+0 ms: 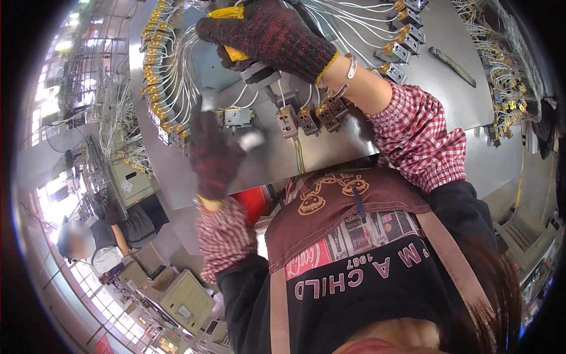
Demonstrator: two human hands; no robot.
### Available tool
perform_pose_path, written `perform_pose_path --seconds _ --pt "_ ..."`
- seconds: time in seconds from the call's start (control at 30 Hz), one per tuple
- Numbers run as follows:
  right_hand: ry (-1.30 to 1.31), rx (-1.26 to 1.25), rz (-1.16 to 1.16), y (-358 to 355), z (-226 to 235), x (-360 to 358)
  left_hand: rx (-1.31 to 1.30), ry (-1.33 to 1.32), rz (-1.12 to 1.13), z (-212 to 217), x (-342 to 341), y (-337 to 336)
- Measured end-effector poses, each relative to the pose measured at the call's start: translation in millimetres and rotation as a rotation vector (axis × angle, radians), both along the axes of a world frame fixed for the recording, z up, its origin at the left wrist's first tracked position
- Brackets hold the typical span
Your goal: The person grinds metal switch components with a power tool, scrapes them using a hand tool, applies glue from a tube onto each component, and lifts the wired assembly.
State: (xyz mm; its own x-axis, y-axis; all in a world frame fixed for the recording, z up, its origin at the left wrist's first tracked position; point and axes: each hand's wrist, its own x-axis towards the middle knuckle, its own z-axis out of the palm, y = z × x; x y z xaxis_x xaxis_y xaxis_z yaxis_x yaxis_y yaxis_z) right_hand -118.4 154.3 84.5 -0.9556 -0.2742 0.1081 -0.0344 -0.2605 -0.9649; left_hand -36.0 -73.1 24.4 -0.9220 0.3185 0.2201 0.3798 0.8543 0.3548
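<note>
A maroon and black knitted glove covers my right hand (274,38), whose fingers are wrapped round a yellow and black power tool (236,54). The tool's front end is out of clear sight. My left hand (215,156), in a like glove, is smeared by motion over the left part of the metal table. Pale blurred spots show at its fingertips and beside its thumb; I cannot tell what they are. Close to that hand lies a silver metal block (237,118) with white wires. Several darker metal blocks with holes, among them one block (287,122), stand near the front edge.
Many brass-coloured connectors (154,88) on white wires line the table's left side. More silver blocks (408,41) stand at the far right, near a dark flat bar (452,66). Wire bundles (512,106) hang beyond the right edge. A person (97,245) is at the left.
</note>
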Motion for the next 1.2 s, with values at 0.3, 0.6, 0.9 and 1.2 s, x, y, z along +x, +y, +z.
perform_pose_path --seconds 0.3,0.6,0.9,1.2 --pt "0.483 0.127 -0.19 3 -5 10 -0.02 -0.293 -0.125 -25 -32 -30" --pt "0.731 0.402 -0.262 -4 -29 3 0.175 -0.118 -0.171 8 9 40" --pt "0.584 0.092 -0.14 5 -8 1 0.131 -0.023 -0.15 9 23 58" --pt "0.52 0.096 -0.302 -12 -16 -11 0.306 0.12 -0.108 -28 26 68"
